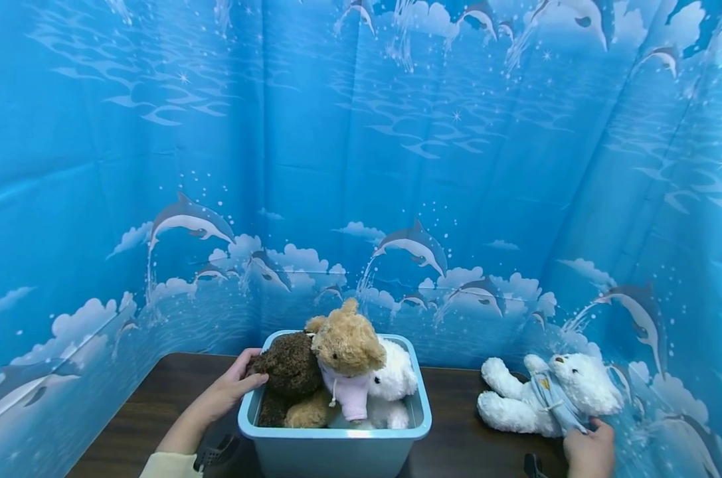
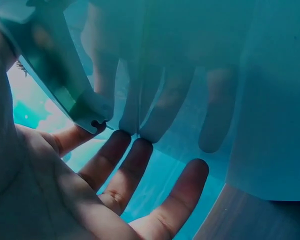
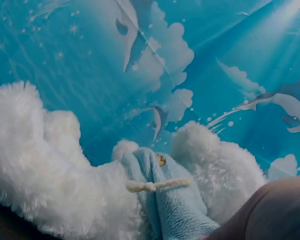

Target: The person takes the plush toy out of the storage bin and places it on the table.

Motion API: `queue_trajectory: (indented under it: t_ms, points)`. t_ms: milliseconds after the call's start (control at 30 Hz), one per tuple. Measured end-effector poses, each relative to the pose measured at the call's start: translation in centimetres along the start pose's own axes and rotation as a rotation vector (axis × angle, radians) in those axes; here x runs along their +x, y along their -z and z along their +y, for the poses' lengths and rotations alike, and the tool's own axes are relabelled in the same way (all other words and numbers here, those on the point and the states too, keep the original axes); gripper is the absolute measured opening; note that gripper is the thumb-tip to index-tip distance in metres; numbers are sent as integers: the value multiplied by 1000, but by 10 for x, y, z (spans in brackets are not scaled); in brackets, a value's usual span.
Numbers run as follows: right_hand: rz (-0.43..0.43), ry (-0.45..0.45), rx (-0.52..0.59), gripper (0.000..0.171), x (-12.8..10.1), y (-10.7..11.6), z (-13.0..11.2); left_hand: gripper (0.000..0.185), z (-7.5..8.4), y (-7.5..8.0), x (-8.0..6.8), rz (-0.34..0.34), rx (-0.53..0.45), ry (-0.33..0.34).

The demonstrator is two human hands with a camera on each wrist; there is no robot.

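A light-blue plastic bin (image 1: 337, 458) holds several plush toys: a dark brown one (image 1: 291, 362), a tan teddy bear (image 1: 351, 342) in a pale pink top, and a white one (image 1: 393, 375). My left hand (image 1: 232, 385) grips the bin's left rim, thumb over the top beside the brown plush. In the left wrist view its fingers (image 2: 190, 185) lie along the outer wall. To the right, a white teddy bear (image 1: 516, 408) in a light-blue top (image 3: 175, 210) lies on its back. My right hand (image 1: 590, 448) holds it by the near sleeve; the fingertips are mostly hidden.
The dark wood table (image 1: 450, 405) carries the bin and the white bear. A blue dolphin-print curtain (image 1: 361, 166) hangs behind the table and along both sides, close to the white bear's head.
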State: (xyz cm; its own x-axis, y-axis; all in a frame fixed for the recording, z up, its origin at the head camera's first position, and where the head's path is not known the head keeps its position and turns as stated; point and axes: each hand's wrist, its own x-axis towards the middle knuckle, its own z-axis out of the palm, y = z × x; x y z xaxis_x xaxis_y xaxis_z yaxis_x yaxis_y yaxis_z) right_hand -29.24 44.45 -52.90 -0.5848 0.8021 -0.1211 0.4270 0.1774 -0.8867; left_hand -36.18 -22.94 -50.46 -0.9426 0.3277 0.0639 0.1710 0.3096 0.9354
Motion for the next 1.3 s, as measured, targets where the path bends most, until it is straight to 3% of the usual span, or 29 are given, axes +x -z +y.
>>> queue_trajectory:
  t_ms: [333,700,800,933,1100,1300]
  points:
    - [7,73,6,62,-6,9,-9,57,-8,-1,4,22,-93,23]
    - [-57,81,-68,60,-11,15,-15,55,-16,3,4,-28,-139,10]
    - [-73,67,-54,61,-12,21,-20,54,-17,4,6,-33,-149,4]
    - [-25,94,5,57,-17,25,-28,55,-16,5,8,-32,-137,-1]
    - [-15,100,68,57,-33,36,-47,56,-14,6,8,-30,-124,-5]
    - [45,36,131,59,-74,53,-83,54,-14,1,5,-41,-113,-14]
